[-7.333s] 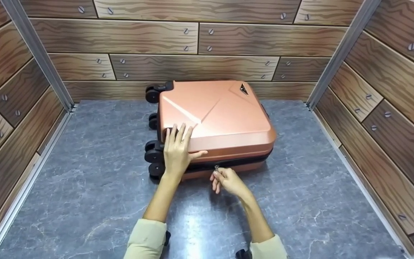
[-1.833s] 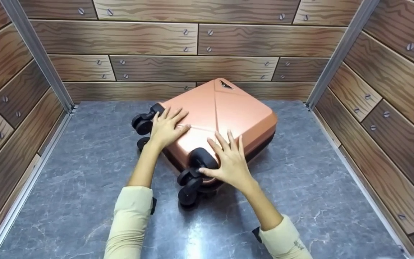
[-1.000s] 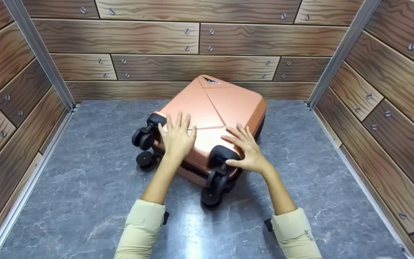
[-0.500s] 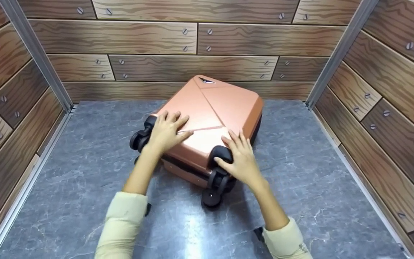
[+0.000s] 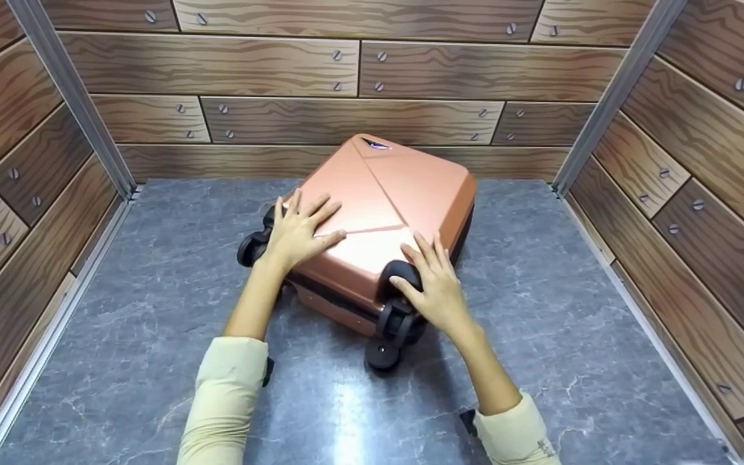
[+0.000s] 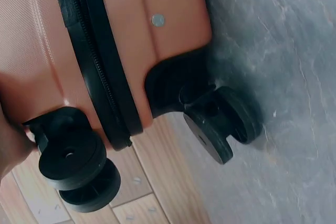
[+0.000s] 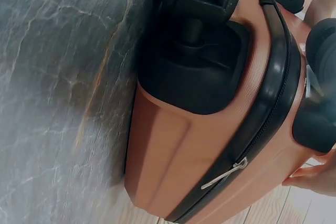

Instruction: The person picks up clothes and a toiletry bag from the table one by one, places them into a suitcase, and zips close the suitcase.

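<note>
An orange-pink hard-shell suitcase (image 5: 411,187) lies flat on the floor, turned at an angle, its wheeled end toward the front left. My left hand (image 5: 298,232) rests on the shell near the left wheel corner, fingers spread. At the near corner my right hand (image 5: 436,290) lies with straight fingers on the shell and its thumb by the black wheel housing (image 5: 400,276). Below it stands a black double wheel (image 5: 382,354). In the right wrist view a silver zipper pull (image 7: 226,176) hangs on the closed black zipper band. More black wheels (image 6: 73,156) appear in the left wrist view.
Grey marble-patterned floor (image 5: 152,310) surrounds the suitcase. Wood-plank-patterned walls (image 5: 281,64) with metal corner posts (image 5: 81,110) enclose it on the back and both sides. The suitcase's far corner is close to the back wall.
Earlier the suitcase lay square, wheels left, while my right hand pinched a zipper pull. It has since turned counterclockwise, and both hands are now on top. Over the last half second it barely moves.
</note>
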Motion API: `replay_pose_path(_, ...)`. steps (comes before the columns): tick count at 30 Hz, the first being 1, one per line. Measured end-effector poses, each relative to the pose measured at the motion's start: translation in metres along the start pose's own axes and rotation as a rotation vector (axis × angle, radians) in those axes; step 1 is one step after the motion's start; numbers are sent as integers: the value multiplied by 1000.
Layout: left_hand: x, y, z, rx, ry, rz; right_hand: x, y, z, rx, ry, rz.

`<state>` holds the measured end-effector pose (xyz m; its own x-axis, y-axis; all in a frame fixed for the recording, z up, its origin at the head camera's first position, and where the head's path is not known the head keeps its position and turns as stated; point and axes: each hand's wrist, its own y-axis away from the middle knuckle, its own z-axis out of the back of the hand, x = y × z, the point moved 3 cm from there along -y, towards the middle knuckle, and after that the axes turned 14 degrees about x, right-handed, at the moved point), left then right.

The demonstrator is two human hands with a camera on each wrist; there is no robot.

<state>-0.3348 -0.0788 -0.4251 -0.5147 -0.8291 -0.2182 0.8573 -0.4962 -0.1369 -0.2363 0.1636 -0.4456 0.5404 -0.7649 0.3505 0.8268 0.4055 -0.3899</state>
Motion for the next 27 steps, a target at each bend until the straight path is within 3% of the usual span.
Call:
replay_pose_path(5,-9,3,-3,-33,0,43,-10,-1,4,1,-52,54)
replay_pose_path(11,-27,7,-7,-33,-14,145,-33,-3,10,29,-159,72)
replay_pose_path(27,-67,10,-14,-27,-55,372,-57,-3,26,92,-433,-90)
